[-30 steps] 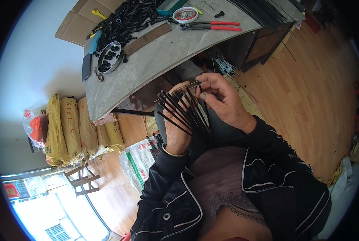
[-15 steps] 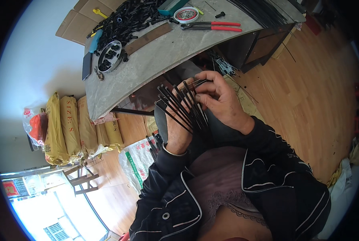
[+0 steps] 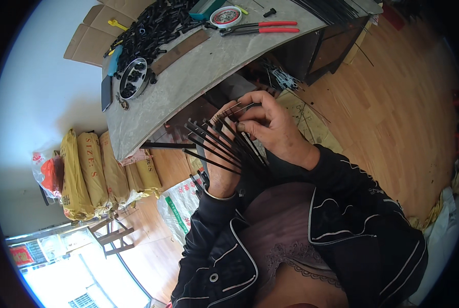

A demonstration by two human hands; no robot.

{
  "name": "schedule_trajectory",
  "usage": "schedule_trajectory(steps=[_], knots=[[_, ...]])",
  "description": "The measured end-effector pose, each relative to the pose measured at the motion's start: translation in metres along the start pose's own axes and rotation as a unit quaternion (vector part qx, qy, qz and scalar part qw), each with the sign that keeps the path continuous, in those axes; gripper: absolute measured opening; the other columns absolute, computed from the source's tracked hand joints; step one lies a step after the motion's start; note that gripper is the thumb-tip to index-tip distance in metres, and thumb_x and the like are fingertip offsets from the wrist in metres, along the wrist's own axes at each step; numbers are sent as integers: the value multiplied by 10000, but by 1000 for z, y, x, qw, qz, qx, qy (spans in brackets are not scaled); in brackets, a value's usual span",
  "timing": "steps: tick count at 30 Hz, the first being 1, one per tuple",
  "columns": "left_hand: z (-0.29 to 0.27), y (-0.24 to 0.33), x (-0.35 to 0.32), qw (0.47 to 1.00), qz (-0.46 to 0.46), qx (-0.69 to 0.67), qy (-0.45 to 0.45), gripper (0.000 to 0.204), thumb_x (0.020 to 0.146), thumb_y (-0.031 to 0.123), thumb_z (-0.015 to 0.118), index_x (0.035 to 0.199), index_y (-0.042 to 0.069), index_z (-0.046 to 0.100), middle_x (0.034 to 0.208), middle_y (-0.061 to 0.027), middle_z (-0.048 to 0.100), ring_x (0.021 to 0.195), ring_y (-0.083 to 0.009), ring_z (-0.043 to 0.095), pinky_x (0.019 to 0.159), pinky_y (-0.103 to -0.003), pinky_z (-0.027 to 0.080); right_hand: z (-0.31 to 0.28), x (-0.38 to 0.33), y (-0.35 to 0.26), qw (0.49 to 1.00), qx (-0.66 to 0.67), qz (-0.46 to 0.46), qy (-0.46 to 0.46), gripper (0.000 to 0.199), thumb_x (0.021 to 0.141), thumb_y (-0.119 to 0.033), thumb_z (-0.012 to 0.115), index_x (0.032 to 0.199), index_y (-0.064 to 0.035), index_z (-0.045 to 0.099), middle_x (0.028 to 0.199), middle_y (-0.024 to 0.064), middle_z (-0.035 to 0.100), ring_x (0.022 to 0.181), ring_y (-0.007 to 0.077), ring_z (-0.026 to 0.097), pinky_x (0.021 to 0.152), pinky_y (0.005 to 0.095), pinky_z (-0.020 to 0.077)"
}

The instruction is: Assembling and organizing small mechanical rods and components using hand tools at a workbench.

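Note:
My left hand (image 3: 220, 174) grips a fanned bundle of thin black rods (image 3: 214, 143) below the edge of the grey worktable (image 3: 198, 77). The rods splay out to the upper left. My right hand (image 3: 270, 126) is closed over the upper ends of the rods, its fingers pinching one near the top. Both hands are held in front of my chest, in black sleeves.
On the table lie a heap of small black parts (image 3: 155, 25), a round metal dish (image 3: 133, 78) of parts, red-handled pliers (image 3: 270, 28), a tape roll (image 3: 225, 15) and a dark phone (image 3: 106, 92). Yellow sacks (image 3: 91, 172) stand on the floor at left. Wood floor lies to the right.
My right hand has shifted slightly along the rod tips, and the fan of rods has tilted a little. Both hands stay in the same place.

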State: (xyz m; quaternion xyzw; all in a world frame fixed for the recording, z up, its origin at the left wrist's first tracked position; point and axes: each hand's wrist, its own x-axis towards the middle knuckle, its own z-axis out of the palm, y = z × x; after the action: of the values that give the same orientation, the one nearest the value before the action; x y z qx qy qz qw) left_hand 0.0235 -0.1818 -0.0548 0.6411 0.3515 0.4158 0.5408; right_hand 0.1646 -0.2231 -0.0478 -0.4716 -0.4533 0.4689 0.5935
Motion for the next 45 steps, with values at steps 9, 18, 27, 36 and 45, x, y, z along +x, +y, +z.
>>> schedule_trajectory(steps=[9,18,27,36,45], knots=[[-7,0,-1,997,-53,-46,19,332,981,223,499,1232,11,543,1171,-82,592,1093,-159,553,954,-275,414,7,-3,20,985,166,40,-24,349,867,-34,640,1175,23,487,1043,102,650,979,137,620,849,264,486],[-29,17,8,983,-38,-127,-123,462,969,292,513,1328,2,494,1247,-109,581,1162,-176,526,1007,-301,387,25,-4,32,978,150,41,-142,180,964,-53,500,1105,23,583,1011,57,633,947,101,595,829,243,481],[-55,18,11,954,-88,-283,-45,860,955,641,98,1330,-36,473,1220,-206,597,1136,-296,574,1014,-394,415,36,-2,16,947,183,211,-160,227,969,-135,538,1116,32,581,949,116,655,825,210,664,757,350,568],[-59,19,13,965,-148,-217,-5,621,1012,493,329,1075,-39,645,869,-72,665,640,-56,528,556,-189,426,40,9,25,939,177,237,-176,249,969,-154,522,1095,53,583,925,155,664,821,260,686,751,366,572],[-67,-8,29,991,-93,-77,63,194,939,190,612,905,10,678,685,7,584,636,-38,519,554,-203,421,44,27,33,931,189,269,-160,225,983,-115,473,1118,54,538,971,170,650,877,257,676,779,356,554]])
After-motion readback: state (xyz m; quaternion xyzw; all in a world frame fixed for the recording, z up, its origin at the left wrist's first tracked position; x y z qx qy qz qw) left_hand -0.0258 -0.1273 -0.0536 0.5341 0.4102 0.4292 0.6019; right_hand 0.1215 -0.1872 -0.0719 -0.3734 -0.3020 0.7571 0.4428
